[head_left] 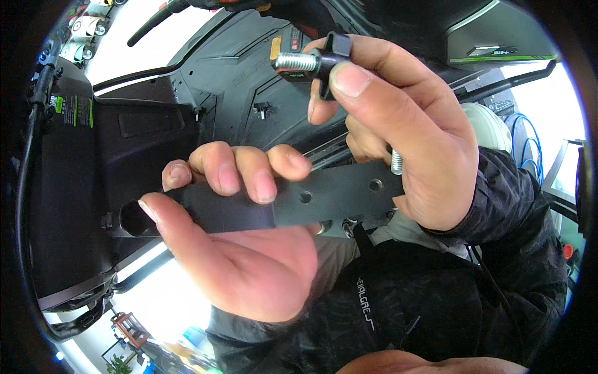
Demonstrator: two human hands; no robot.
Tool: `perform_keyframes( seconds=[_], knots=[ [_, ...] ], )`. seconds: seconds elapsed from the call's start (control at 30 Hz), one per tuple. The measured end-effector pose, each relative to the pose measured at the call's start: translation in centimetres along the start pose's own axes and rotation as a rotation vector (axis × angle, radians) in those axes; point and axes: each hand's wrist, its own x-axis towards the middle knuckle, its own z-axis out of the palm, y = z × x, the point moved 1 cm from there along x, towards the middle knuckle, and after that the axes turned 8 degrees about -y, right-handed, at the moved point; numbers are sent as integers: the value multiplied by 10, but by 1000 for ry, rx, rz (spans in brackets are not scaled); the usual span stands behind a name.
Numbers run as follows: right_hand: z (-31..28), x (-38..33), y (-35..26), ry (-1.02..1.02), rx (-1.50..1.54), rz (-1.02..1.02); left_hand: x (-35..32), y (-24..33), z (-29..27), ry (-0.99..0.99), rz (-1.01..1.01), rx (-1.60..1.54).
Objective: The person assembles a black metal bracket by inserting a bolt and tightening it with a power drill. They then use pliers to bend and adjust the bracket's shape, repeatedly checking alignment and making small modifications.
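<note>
Two holes point(305, 197) in the flat black bar point(233, 213) are showing with nothing through them, and the black knob bolt point(319, 62) is sitting well apart from them. So far, then, both pieces are being held in hand, while the bolt's threads are lying bare and the two visible holes are standing unfilled.

The left hand point(258, 268) is gripping the bar, its thumb pressing near the far left end and its other fingers curling over the upper edge; the holes are lying to the right of those fingers. The right hand point(411, 118) is pinching the knob bolt between thumb and forefinger, with the threads pointing left past the fingertips. A second threaded stud point(397, 163) is poking out below the right hand's curled fingers, beside the bar; whether they are gripping it is hidden. Beyond the left fingers, another knob point(263, 107) is resting against the dark panel point(224, 81).
</note>
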Motion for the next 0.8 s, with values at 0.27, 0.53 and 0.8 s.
perform_keyframes(
  seconds=[0.27,0.53,0.8],
  knots=[
    [-21,20,-3,-228,-683,-91,38,13,-39,12,49,187],
    [-13,12,1,-575,-965,-217,43,7,-36,185,-116,239],
    [-17,3,-8,-656,-1220,-280,43,2,-42,223,-185,304]
  ],
)
